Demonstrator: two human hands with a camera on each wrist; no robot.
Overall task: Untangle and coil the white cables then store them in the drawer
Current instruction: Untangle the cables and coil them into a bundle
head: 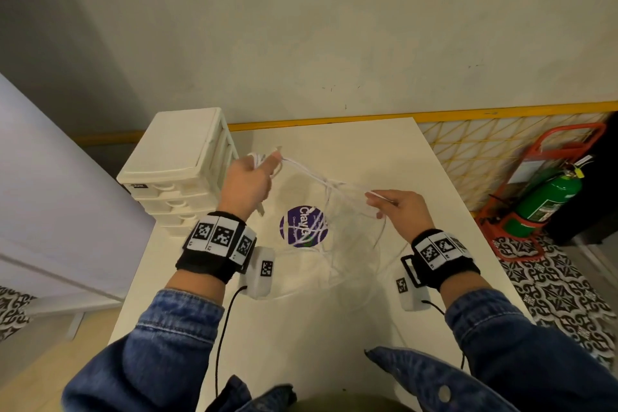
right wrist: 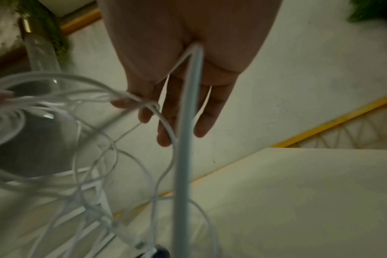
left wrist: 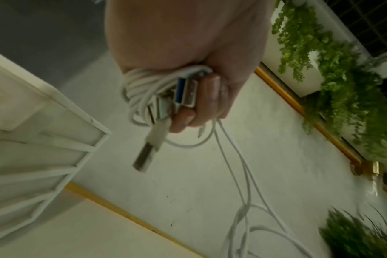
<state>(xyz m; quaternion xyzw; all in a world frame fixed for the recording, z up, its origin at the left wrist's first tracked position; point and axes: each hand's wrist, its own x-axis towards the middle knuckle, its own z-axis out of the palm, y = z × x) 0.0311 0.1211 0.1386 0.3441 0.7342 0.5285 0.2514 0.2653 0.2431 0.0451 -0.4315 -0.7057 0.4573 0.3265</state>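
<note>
My left hand [head: 257, 170] is raised over the table's back left and grips a wound bundle of white cable [left wrist: 141, 90] with several USB plugs [left wrist: 186, 92] sticking out of the fist. From it, white strands [head: 311, 174] stretch right to my right hand [head: 381, 206], which holds a strand [right wrist: 188, 122] running out of its palm, fingers [right wrist: 201, 125] hanging fairly straight. A loose tangle [head: 334, 244] droops between the hands onto the white table [head: 334, 338]. The cream drawer unit [head: 174, 157] stands at the back left with its drawers closed.
A round purple sticker [head: 294, 227] lies on the table under the tangle. A green fire extinguisher [head: 548, 201] in a red stand sits on the patterned floor to the right. The wall runs behind the table; green plants [left wrist: 342, 87] hang above.
</note>
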